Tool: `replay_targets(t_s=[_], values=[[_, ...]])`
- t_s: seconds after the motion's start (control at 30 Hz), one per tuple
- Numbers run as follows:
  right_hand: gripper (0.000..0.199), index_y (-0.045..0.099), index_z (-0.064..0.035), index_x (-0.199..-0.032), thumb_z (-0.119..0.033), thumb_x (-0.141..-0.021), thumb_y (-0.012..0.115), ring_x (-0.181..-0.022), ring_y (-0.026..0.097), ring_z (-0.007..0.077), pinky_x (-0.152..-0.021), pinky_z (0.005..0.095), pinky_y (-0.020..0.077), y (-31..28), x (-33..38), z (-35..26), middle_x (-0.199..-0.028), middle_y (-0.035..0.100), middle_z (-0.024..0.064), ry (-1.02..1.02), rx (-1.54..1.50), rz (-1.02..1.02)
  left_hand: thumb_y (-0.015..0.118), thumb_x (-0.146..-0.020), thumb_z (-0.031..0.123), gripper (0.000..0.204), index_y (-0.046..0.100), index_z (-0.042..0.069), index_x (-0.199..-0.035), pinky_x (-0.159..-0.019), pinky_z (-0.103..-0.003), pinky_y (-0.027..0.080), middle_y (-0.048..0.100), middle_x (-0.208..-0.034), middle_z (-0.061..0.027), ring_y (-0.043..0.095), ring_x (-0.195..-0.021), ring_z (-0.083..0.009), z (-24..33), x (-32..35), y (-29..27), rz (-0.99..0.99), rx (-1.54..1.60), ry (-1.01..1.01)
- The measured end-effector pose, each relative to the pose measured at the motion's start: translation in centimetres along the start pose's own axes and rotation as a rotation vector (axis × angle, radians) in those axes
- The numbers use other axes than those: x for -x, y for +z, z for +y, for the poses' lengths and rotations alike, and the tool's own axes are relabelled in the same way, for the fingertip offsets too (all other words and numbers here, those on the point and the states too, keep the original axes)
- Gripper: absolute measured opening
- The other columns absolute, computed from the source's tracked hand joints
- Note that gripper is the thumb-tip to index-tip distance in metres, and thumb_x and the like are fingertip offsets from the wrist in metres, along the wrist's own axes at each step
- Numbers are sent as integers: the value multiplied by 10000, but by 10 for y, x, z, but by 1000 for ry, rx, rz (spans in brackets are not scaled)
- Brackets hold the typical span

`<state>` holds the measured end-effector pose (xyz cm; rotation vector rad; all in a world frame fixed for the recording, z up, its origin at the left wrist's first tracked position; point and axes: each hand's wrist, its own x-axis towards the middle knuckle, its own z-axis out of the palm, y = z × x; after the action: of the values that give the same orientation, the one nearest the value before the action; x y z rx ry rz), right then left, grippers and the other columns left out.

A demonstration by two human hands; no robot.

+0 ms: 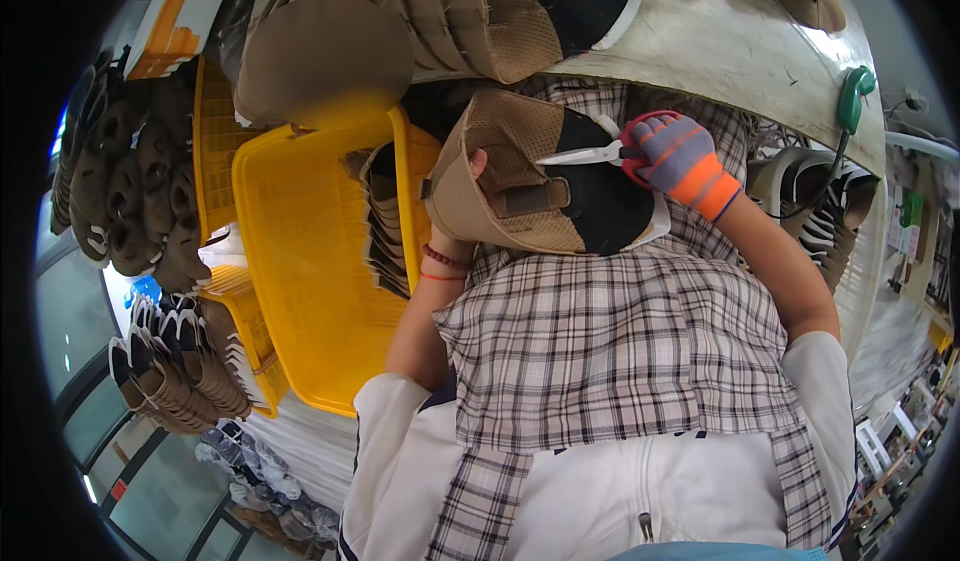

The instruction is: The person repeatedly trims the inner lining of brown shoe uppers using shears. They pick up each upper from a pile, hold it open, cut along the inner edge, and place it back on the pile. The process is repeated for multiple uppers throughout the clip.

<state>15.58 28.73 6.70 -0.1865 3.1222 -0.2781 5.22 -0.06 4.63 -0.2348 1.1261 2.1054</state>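
Holding: we see the left hand (470, 176) clasping a tan and black shoe upper (545, 176) just above the middle of the frame, thumb over its near edge, the rest of the hand hidden behind it.
Left grip: closed on the shoe upper.
Right hand (672, 156): we see it in a grey, orange and red glove, right of the upper, its grip closed through the handles of small scissors (580, 153).
Scissors: we see pale blades pointing left, lying over the black part of the upper; whether they are cutting we cannot tell.
Lap: we see a checked cloth (610, 351) spread across the middle of the frame, below the upper.
Basket: we see a yellow plastic crate (300, 261) at centre left, with more uppers stacked on edge along its right wall.
Desk (720, 51): we see a pale worn surface at upper right, a pile of tan uppers (450, 11) on it at top centre.
Far left: we see dark and tan shoe parts (140, 201) stacked in rows.
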Motion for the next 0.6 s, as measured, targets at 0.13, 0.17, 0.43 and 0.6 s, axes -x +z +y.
replay_targets(t_s=[0.13, 0.17, 0.43, 0.6], values=[[342, 611, -78, -940, -305, -714, 731, -846, 614, 299, -759, 391, 495, -13, 11, 6, -859, 633, 102, 115, -78, 27, 715, -858, 286, 488, 532, 55, -1247, -832, -326, 525, 566, -1202, -79, 577, -1048, -205, -8, -5, -11, 23, -18, 7], [351, 611, -76, -940, -316, -713, 733, -858, 609, 301, -773, 391, 490, -22, 9, 2, -869, 631, 106, 72, -67, 90, 697, -873, 274, 458, 538, 56, -1243, -844, -321, 519, 566, -1206, -75, 573, -1053, -198, -8, -4, -11, 40, -18, 0], [403, 622, -93, -942, -362, -671, 749, -848, 612, 254, -770, 366, 472, -39, -11, -30, -869, 633, 83, -39, 110, -43, 620, -926, 239, 429, 495, 54, -1292, -904, -358, 500, 550, -1254, -80, 554, -1110, -211, -42, -15, -60, -59, -386, 208], [391, 623, -102, -949, -359, -682, 746, -806, 619, 247, -736, 364, 477, -40, -9, -27, -839, 634, 77, -19, 87, -44, 630, -919, 243, 437, 494, 54, -1289, -908, -369, 499, 550, -1254, -82, 552, -1114, -219, -39, -8, -48, -35, -297, 151]])
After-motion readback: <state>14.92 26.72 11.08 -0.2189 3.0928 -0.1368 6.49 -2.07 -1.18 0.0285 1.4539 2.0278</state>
